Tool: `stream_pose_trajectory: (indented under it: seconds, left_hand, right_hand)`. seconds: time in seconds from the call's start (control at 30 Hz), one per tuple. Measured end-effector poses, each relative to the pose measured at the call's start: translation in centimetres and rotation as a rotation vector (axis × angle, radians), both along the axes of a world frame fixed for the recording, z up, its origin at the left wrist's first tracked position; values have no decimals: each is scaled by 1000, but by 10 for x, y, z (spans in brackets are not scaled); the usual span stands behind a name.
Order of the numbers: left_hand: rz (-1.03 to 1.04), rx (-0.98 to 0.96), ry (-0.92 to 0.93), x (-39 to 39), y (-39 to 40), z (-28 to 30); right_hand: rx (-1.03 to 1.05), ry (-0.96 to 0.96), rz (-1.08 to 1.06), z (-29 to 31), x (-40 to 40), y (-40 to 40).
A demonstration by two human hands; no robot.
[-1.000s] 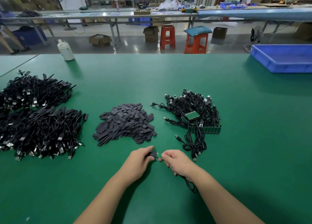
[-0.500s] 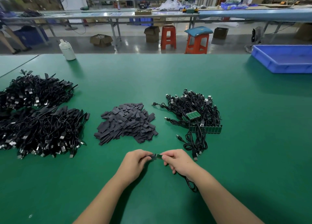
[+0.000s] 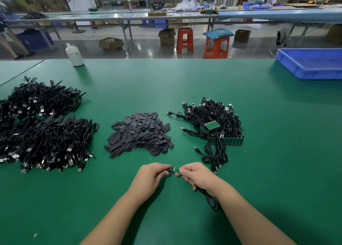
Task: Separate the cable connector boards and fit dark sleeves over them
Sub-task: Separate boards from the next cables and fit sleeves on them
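Observation:
My left hand (image 3: 151, 176) pinches a dark sleeve (image 3: 169, 170) near the table's front. My right hand (image 3: 198, 176) pinches a small green connector board (image 3: 176, 169), and its black cable (image 3: 212, 201) trails under my wrist. The sleeve's end meets the board's left end between my fingertips. Behind my hands lies a pile of loose dark sleeves (image 3: 139, 133). To its right sits a tangle of black cables with green board strips (image 3: 224, 140) joined side by side.
Two large heaps of black cables (image 3: 42, 130) fill the left of the green table (image 3: 277, 152). A blue tray (image 3: 312, 63) stands at the far right and a white bottle (image 3: 74, 54) at the far left edge. Stools and benches stand beyond.
My hands stayed close together at the table's front. The green board now shows more plainly between my fingertips than half a second ago.

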State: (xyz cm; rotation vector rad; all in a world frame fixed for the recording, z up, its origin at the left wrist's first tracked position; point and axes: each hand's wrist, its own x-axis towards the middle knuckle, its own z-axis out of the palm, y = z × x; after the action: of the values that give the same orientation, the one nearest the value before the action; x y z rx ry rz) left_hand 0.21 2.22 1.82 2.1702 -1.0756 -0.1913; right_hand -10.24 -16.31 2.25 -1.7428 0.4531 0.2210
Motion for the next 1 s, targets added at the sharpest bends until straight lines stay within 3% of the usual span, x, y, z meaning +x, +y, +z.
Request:
stream_pose_trajectory:
  seconds: [0.23,0.5,1.0]
  left_hand:
    - [-41,-88,-79,-5,0,3]
    - [-173,-4,-166,2,-1,10]
    - [-202,-43,-120,8,-5,15]
  right_hand:
    - [2,9,26,9,-1,1]
    - [-3,32,39,13,-2,2]
    - [50,15,14,5,-1,-2]
